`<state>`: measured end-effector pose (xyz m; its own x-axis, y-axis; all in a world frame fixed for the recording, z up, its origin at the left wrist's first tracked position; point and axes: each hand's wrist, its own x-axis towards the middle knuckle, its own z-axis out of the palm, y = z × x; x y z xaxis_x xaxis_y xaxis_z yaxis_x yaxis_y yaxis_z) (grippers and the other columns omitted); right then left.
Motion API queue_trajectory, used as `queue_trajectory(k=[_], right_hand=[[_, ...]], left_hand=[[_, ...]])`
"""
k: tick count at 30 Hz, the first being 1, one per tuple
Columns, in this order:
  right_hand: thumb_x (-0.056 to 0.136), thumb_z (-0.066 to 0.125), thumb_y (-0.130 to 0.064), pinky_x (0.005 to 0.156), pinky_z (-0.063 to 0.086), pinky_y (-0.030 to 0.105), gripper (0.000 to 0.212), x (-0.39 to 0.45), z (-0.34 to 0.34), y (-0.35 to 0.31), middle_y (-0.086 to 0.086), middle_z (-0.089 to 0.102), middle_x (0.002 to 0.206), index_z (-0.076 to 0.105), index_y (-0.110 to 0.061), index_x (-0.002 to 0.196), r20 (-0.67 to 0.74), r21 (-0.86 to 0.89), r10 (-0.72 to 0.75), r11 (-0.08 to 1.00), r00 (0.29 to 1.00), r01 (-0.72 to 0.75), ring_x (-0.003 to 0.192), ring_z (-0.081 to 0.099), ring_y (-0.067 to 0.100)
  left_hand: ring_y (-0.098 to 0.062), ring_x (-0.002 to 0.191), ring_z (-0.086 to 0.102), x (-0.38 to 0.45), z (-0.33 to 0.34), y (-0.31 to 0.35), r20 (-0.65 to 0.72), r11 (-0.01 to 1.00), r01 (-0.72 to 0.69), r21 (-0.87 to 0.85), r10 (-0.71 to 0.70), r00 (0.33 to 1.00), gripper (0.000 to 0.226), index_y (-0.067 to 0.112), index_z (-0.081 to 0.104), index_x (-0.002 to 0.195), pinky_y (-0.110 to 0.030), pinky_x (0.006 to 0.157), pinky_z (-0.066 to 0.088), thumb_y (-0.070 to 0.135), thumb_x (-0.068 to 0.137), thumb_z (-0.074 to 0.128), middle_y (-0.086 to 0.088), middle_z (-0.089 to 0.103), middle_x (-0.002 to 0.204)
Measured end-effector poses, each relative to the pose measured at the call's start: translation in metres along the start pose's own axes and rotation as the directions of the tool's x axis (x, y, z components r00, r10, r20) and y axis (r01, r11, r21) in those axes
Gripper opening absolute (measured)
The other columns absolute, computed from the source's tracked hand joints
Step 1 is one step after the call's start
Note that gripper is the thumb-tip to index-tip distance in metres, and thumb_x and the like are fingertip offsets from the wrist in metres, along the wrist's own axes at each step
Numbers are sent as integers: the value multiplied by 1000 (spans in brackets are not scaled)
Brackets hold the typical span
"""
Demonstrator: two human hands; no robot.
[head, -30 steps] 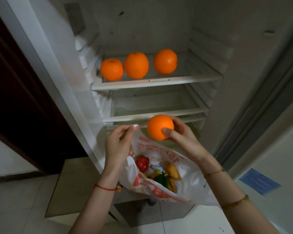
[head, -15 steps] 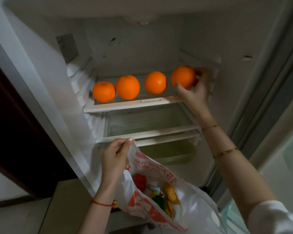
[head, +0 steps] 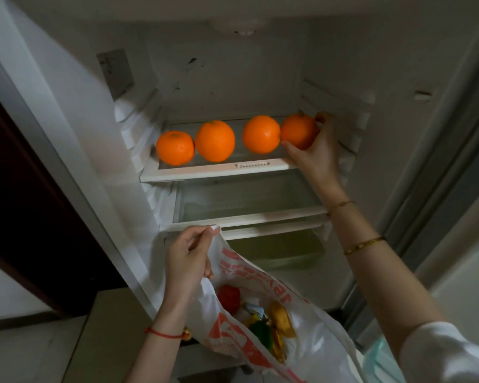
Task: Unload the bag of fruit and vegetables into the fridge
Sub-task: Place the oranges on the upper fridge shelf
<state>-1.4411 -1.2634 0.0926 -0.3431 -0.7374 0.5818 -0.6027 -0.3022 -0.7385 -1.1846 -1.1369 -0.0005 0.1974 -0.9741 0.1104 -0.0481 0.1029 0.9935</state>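
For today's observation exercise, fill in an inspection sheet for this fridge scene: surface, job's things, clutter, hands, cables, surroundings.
Surface: upper fridge shelf holds the fruit; the glass shelf below looks bare.
Job's things: four oranges in a row, the rightmost orange at the shelf's right end; plastic bag open, with a red item, a green item and yellow items inside.
Clutter: nothing seen.
Hands: left hand grips the bag's edge; right hand wraps the rightmost orange.
Cables: nothing seen.
Surroundings: fridge open, dark door on the left, tiled floor.
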Motion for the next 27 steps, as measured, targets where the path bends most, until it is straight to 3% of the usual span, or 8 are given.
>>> queue_trajectory(k=[5, 8, 12, 14, 16, 20, 24, 27], right_hand=[[73, 83, -38, 104, 40, 23, 97, -10, -11, -7, 8, 37, 149, 27, -11, 147, -12, 60, 37, 998, 999, -36, 134, 42, 17], [77, 81, -35, 110, 32, 15, 88, -29, -22, -19, 9, 40, 145, 32, -6, 144, -93, 88, -38, 995, 995, 46, 135, 39, 16], [83, 76, -30, 96, 46, 35, 51, -76, -28, -41, 10, 55, 116, 52, -2, 119, -235, -10, -268, 962, 934, 273, 110, 53, 20], [87, 73, -23, 82, 50, 34, 27, -111, -23, -45, 4, 58, 99, 58, -6, 101, -110, 7, -344, 938, 932, 347, 92, 55, 14], [90, 68, -18, 72, 53, 30, 12, -148, -14, -40, -1, 62, 88, 62, -8, 90, 185, 91, -381, 925, 906, 370, 79, 58, 10], [93, 62, -28, 72, 58, 30, 14, -210, 17, -3, -2, 70, 94, 67, -16, 95, 759, 54, -183, 974, 625, 219, 82, 68, 8], [89, 60, -43, 99, 48, 30, 32, -248, 45, 30, -3, 62, 125, 63, -26, 117, 919, -124, -57, 898, 391, 422, 112, 58, 14], [90, 62, -37, 108, 41, 39, 40, -264, 65, 43, 1, 56, 134, 59, -23, 127, 962, -166, 45, 878, 268, 450, 123, 52, 23]], left_hand=[[-14, 36, 40, -6, -3, 2, -2, 1000, 6, 7, -6, 1000, 10, 17, 73, 95, -25, 39, 41, 26, 91, 70, -2, 51, 47], [-13, 35, 40, -9, -5, 4, -1, 1000, 3, 20, -3, 1000, 13, 15, 72, 97, -25, 39, 42, 26, 91, 70, 2, 50, 44], [-10, 34, 40, -15, -9, 6, -4, 1000, 9, 27, -9, 1000, 13, 14, 72, 100, -23, 37, 41, 23, 92, 68, 6, 55, 47], [-9, 34, 39, -20, -11, 6, 4, 1000, 16, 26, -16, 1000, 13, 13, 72, 101, -22, 37, 41, 21, 92, 68, 7, 56, 47], [-10, 34, 38, -24, -14, 6, 18, 1000, 15, 21, -15, 1000, 12, 12, 72, 100, -23, 38, 40, 20, 92, 68, 6, 53, 44], [-11, 34, 38, -34, -20, 6, 46, 1000, -3, 21, 2, 999, 9, 14, 72, 97, -24, 38, 39, 20, 93, 67, 7, 54, 46], [-12, 34, 37, -42, -27, 2, 41, 998, -5, 55, 3, 999, 11, 13, 73, 98, -26, 40, 38, 21, 92, 69, 9, 56, 47], [-15, 35, 39, -47, -34, 2, 13, 999, -7, 46, 6, 1000, 7, 18, 74, 96, -25, 38, 38, 19, 92, 69, 5, 59, 51]])
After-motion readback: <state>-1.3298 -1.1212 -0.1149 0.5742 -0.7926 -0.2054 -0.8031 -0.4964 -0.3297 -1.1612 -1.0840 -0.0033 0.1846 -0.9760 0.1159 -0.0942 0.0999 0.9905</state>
